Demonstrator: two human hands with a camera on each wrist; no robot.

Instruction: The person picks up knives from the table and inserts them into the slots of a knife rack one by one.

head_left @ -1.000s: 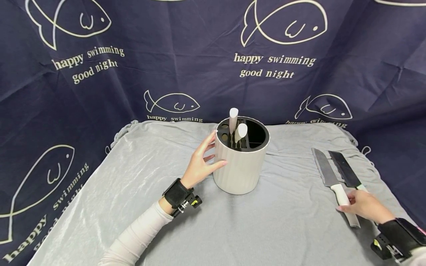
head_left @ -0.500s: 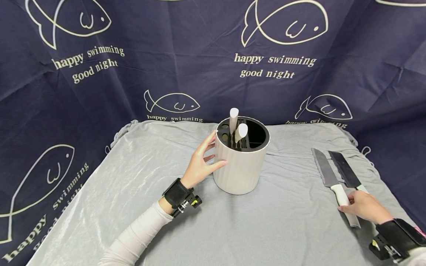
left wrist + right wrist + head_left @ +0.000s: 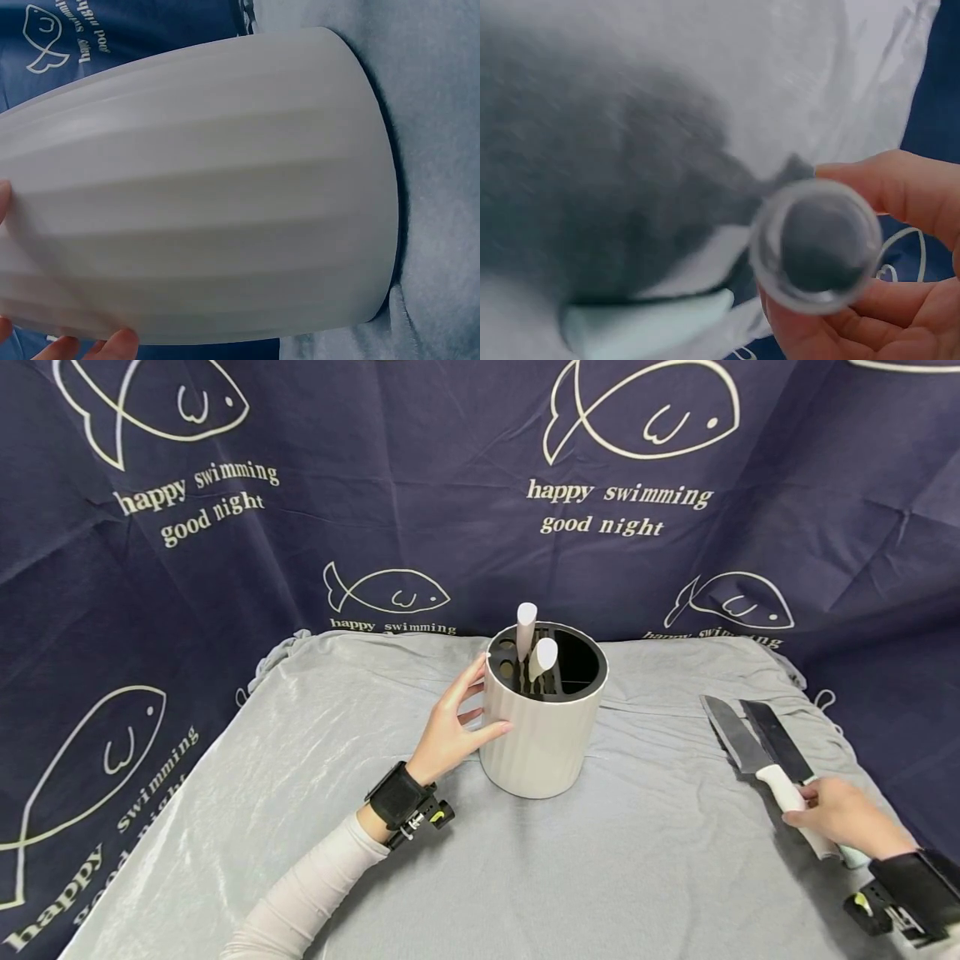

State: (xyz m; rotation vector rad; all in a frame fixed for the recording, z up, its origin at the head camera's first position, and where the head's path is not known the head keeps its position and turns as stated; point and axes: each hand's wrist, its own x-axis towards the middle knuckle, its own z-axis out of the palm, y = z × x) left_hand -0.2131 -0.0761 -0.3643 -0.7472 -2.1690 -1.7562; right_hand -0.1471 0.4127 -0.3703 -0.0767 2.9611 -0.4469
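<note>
A ribbed off-white knife holder [image 3: 543,747] with a black slotted top stands mid-table. My left hand [image 3: 450,727] rests against its left side, thumb and fingers spread along the wall; in the left wrist view fingertips [image 3: 120,345] show at its edge. My right hand [image 3: 855,814] grips the white handle of a grey-bladed kitchen knife [image 3: 738,739], tilted with its handle end raised. The round handle end [image 3: 817,247] fills the middle of the right wrist view. Just beside it lies a dark-bladed knife [image 3: 776,739] with a pale green handle [image 3: 652,322], partly hidden by my right hand.
Two white handles, one at the back [image 3: 527,631] and one in front [image 3: 543,658], stick up from the holder's slots. A wide opening [image 3: 579,660] lies on its right side. Grey cloth [image 3: 637,877] covers the table; a navy fish-print curtain [image 3: 465,518] hangs behind.
My right hand has moved right and slightly up with the white-handled knife, whose handle has swung right and lifted. The left hand and the holder stay in place.
</note>
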